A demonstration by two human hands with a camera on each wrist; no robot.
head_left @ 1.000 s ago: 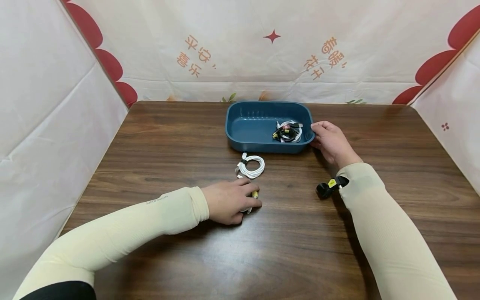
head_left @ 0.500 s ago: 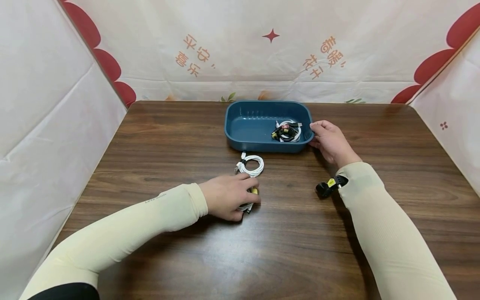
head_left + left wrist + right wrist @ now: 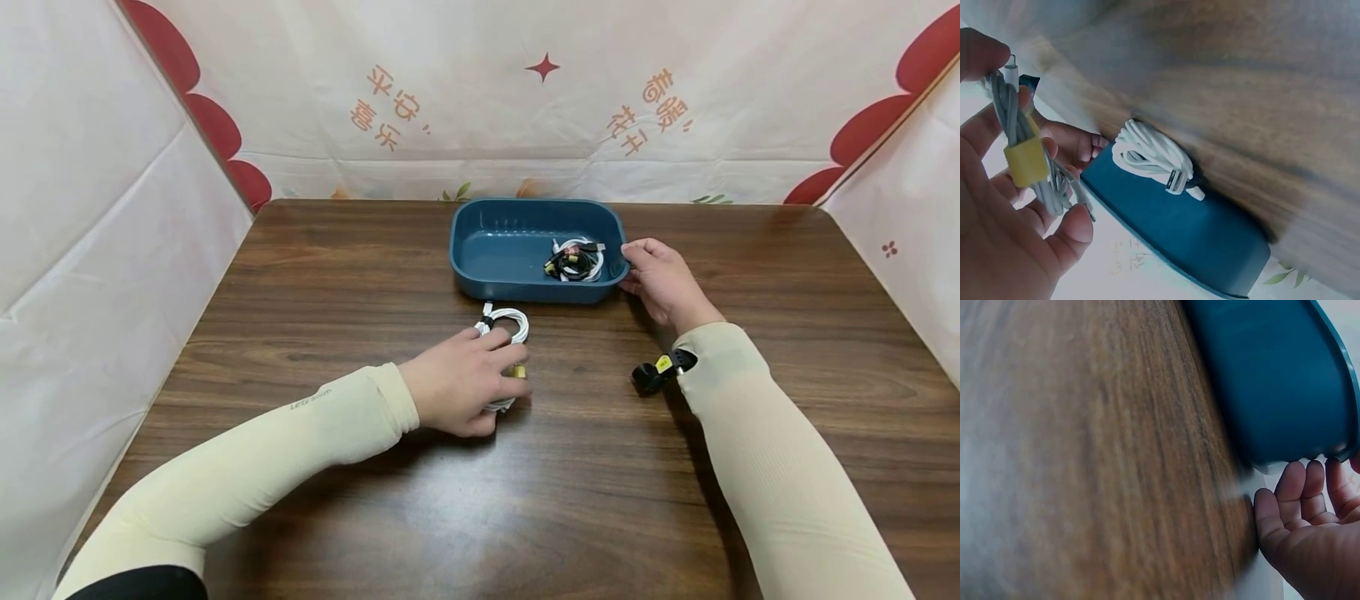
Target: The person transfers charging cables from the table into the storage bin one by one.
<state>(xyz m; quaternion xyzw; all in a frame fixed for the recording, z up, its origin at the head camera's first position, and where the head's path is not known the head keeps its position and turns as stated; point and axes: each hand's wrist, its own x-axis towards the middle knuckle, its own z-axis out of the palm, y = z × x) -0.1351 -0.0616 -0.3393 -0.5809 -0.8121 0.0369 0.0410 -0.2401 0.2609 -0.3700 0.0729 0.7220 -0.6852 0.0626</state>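
My left hand [image 3: 461, 379] grips a coiled grey-white charging cable [image 3: 1010, 109] with a yellow band [image 3: 1027, 162] round it; thumb and fingers curl about the coil in the left wrist view. Just beyond those fingers lies a white coiled cable [image 3: 519, 323] on the table, partly covered by the hand in the head view. It sits in front of a blue plastic bin [image 3: 517, 292]. Inside the bin, toward its right end, rest black and white coiled cables [image 3: 576, 260]. My right hand [image 3: 663, 283] pinches the bin's right-end rim, fingertips against its wall [image 3: 1279, 381].
The brown wooden table [image 3: 337, 283] reaches back to a white printed cloth [image 3: 480, 108]. More white cloth hangs at both sides. A black camera [image 3: 651, 379] is strapped at the right wrist.
My left hand has closed round the yellow-banded cable and shifted slightly forward, now overlapping the white coil. The right hand and the bin stay in place.
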